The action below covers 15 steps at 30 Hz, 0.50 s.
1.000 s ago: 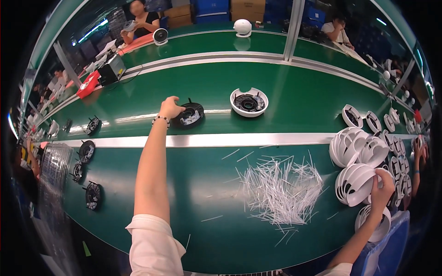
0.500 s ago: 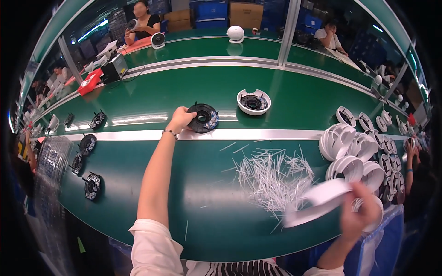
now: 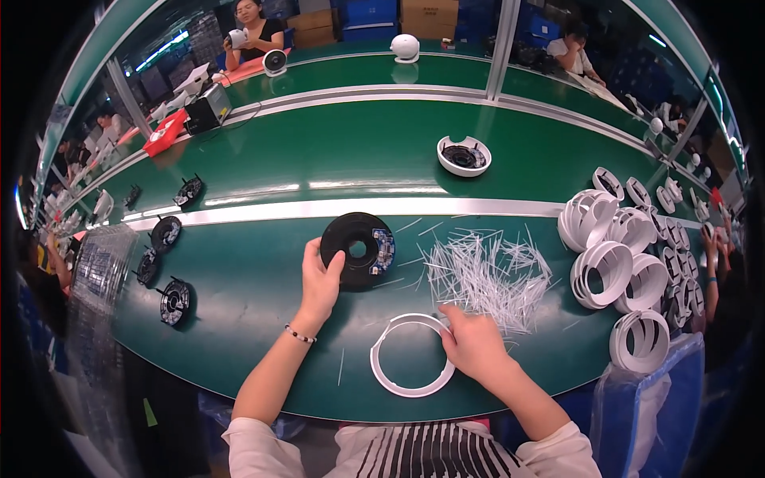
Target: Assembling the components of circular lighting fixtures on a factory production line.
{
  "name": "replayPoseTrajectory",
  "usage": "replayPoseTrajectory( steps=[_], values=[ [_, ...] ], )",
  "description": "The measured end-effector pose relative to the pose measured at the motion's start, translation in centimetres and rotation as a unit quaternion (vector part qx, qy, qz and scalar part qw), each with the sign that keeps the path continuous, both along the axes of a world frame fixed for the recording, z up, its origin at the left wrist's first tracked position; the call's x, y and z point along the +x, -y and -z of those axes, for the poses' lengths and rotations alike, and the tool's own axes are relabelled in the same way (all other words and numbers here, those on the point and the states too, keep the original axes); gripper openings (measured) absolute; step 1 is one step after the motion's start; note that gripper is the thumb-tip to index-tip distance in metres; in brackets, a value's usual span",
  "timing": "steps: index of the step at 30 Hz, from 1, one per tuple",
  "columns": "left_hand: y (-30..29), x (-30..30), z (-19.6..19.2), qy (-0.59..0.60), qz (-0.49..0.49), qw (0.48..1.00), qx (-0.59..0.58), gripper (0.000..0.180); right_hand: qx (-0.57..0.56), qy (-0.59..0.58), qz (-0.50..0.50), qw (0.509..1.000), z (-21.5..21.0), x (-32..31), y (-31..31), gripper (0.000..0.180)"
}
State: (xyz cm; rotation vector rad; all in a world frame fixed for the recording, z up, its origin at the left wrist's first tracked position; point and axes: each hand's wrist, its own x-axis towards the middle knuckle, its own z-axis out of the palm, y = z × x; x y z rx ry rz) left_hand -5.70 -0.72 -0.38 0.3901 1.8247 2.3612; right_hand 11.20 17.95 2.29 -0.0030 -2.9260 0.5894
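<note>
My left hand (image 3: 320, 279) grips a black disc (image 3: 351, 229) by its left edge. The disc has a round hole in the middle and a blue circuit board on its right side. Lower down, near the front edge of the green table, my right hand (image 3: 476, 342) holds a white plastic ring (image 3: 413, 392) at its upper right. The ring lies flat on the table or just above it; I cannot tell which. Right beside that hand is a loose heap of thin white sticks (image 3: 494, 275).
Stacked white rings (image 3: 599, 275) stand at the right, above a blue bin (image 3: 665, 410). Several black disc assemblies (image 3: 175, 301) lie at the left. A white round housing (image 3: 464, 157) with a black insert sits on the conveyor belt (image 3: 335, 151). Other people work across and at both sides.
My left hand has drawn the black disc back from the belt's edge toward me and turned it. My right hand has brought the white ring leftward from the stacks.
</note>
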Motion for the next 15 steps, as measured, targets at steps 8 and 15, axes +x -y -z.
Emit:
replayPoseTrajectory(
  steps=[8, 15],
  values=[
    [0.7, 1.6, -1.5, 0.096, 0.026, 0.994, 0.051, 0.023, 0.035, 0.132, -0.214, 0.967, -4.6, -0.4, 2.7, 0.107],
    [0.8, 2.3, -2.1, 0.139, 0.045, 0.981, 0.128, 0.03, -0.106, 0.085, -0.23, 0.964, -5.1, -1.4, 2.2, 0.106]
  ],
)
